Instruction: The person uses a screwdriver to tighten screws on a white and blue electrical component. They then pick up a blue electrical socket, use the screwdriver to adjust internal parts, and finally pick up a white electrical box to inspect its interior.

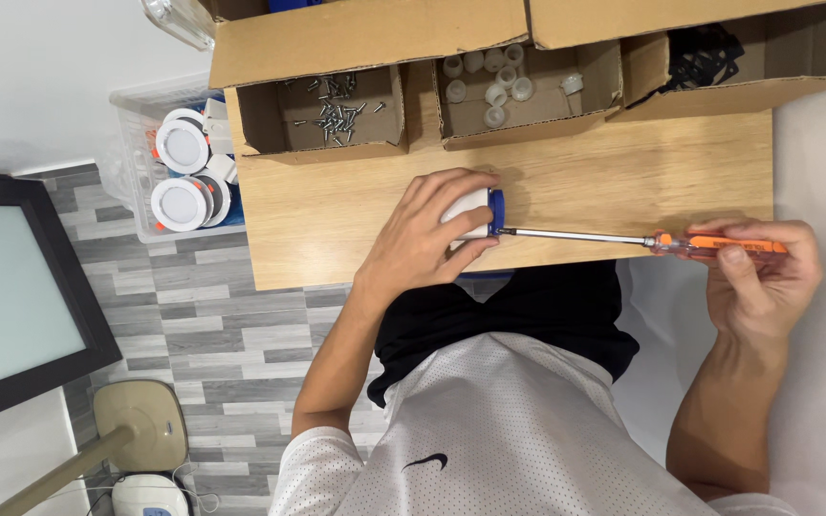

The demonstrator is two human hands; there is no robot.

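The person's left hand [429, 241] is cupped over a small white housing [470, 208] on the wooden table [623, 182], fingers wrapped around it so that only its top and a blue piece [497, 212] on the side facing the other hand show past the fingertips. The right hand [762, 272] is well apart from the left, out past the table's edge, closed around the orange handle of a screwdriver [642, 240]. The long metal shaft runs straight across the gap between the two hands, and its tip meets the blue piece just beside the left fingertips. So the housing sits wholly under the left hand, and the tool joins it to the right.

Beyond the left hand, further from the person's body, stands an open cardboard box of loose screws [336, 113]. Just past the gap between the hands is a second box holding small white caps [495, 78], and beyond the right hand a third box with black parts [702, 53]. Off to the outer side of the left hand, past the table's end, a clear bin holds round white lamp fittings [182, 175].
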